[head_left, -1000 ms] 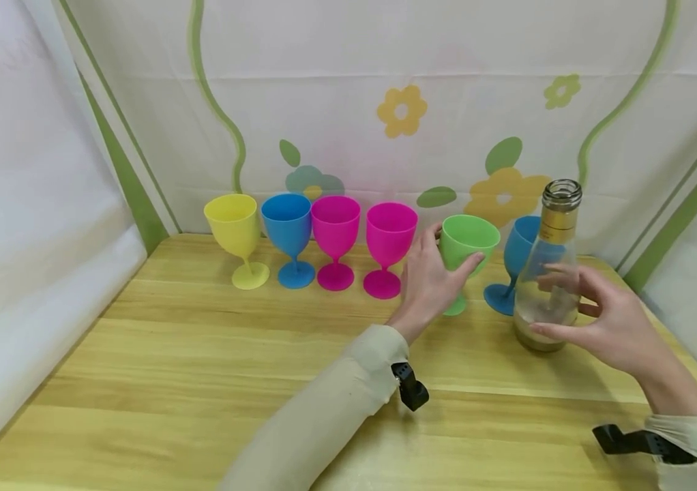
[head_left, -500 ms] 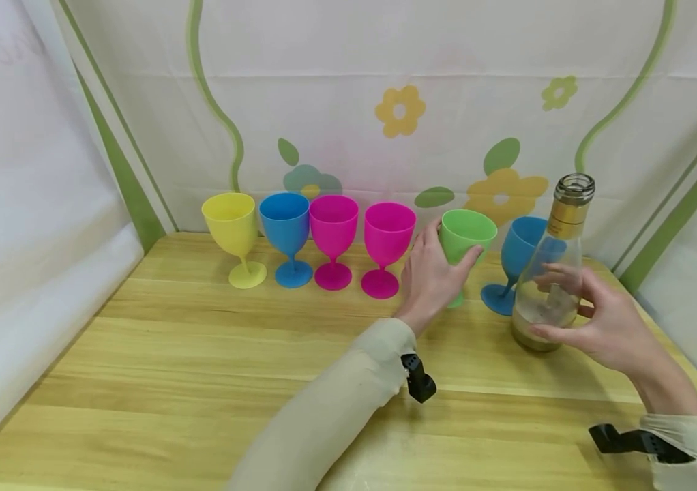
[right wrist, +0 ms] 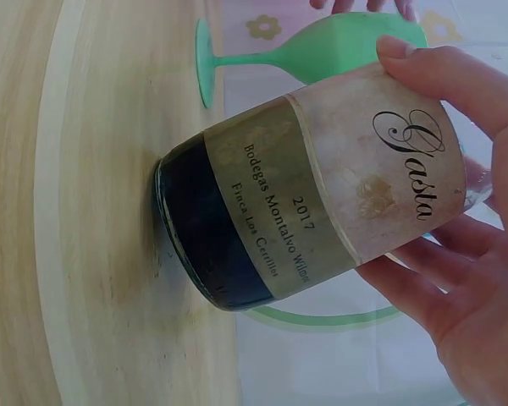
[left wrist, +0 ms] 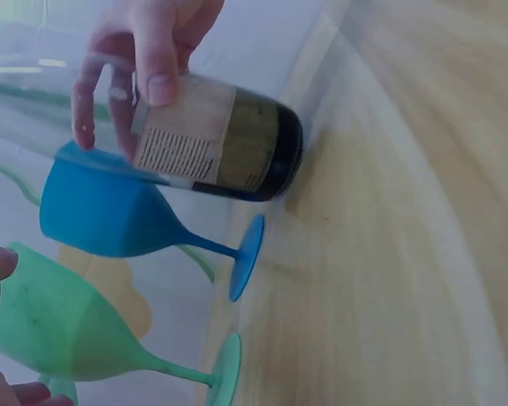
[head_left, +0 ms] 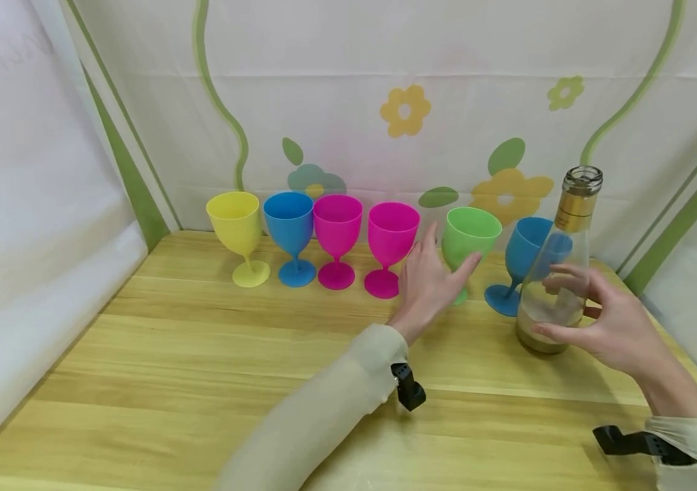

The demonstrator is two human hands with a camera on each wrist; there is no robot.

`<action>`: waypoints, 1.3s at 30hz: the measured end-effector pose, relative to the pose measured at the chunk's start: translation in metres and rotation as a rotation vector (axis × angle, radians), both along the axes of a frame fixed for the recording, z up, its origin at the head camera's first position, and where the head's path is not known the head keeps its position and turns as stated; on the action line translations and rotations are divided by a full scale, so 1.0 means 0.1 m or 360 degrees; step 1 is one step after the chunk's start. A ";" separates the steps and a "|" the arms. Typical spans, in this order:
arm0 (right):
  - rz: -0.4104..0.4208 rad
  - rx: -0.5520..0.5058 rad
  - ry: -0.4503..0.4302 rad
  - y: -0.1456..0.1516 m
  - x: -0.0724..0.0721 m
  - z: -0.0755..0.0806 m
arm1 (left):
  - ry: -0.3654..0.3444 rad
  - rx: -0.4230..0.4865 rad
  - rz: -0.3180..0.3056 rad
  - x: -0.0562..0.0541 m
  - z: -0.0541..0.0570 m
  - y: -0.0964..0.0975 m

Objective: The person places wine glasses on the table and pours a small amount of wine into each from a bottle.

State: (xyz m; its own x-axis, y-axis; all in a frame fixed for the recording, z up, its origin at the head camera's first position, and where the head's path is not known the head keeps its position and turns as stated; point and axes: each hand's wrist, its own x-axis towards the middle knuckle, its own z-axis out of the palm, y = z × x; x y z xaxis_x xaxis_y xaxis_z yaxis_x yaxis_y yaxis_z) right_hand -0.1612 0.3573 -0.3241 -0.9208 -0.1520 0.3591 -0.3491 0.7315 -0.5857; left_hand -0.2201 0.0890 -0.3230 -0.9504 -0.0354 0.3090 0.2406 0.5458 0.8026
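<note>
My left hand (head_left: 428, 279) is at the green goblet (head_left: 470, 232), with thumb and fingers spread apart around its near side. The goblet stands upright on its foot. In the left wrist view, a fingertip and the thumb flank its bowl at the left edge. My right hand (head_left: 615, 324) grips a clear glass wine bottle (right wrist: 322, 186) around its labelled body. A gold band circles the bottle's uncorked neck, and its base is right at the tabletop, with a slight lean to the right. Just behind the bottle and partly covered by it stands a blue goblet (head_left: 522, 252).
To the left runs a row of upright goblets: yellow (head_left: 234, 225), blue (head_left: 289, 228), and two magenta, one (head_left: 337, 228) beside the other (head_left: 393, 235). They stand along the back of the wooden table (head_left: 170, 368), in front of a flowered cloth backdrop (head_left: 324, 102).
My left fingers have spread off the green goblet, which has moved slightly back. The bottle's neck has swung to the right in my right hand, while its base has stayed about in place.
</note>
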 end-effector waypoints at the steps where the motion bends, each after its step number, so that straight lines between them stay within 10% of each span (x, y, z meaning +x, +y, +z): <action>1: -0.0007 0.0003 0.0002 0.00 0.00 0.00 | -0.0009 0.0024 -0.0014 0.04 0.00 -0.02; 14: -0.0091 0.0017 0.0180 -0.05 0.00 -0.05 | 0.0281 0.0474 -0.0081 0.40 0.02 -0.50; 24: -0.0040 0.0016 0.0416 -0.16 0.02 -0.04 | 0.0376 0.0476 0.0086 0.34 -0.01 -0.90; 39: -0.0119 0.0434 0.0744 -0.15 -0.02 0.03 | 0.0335 0.0398 0.0138 0.12 -0.05 -0.93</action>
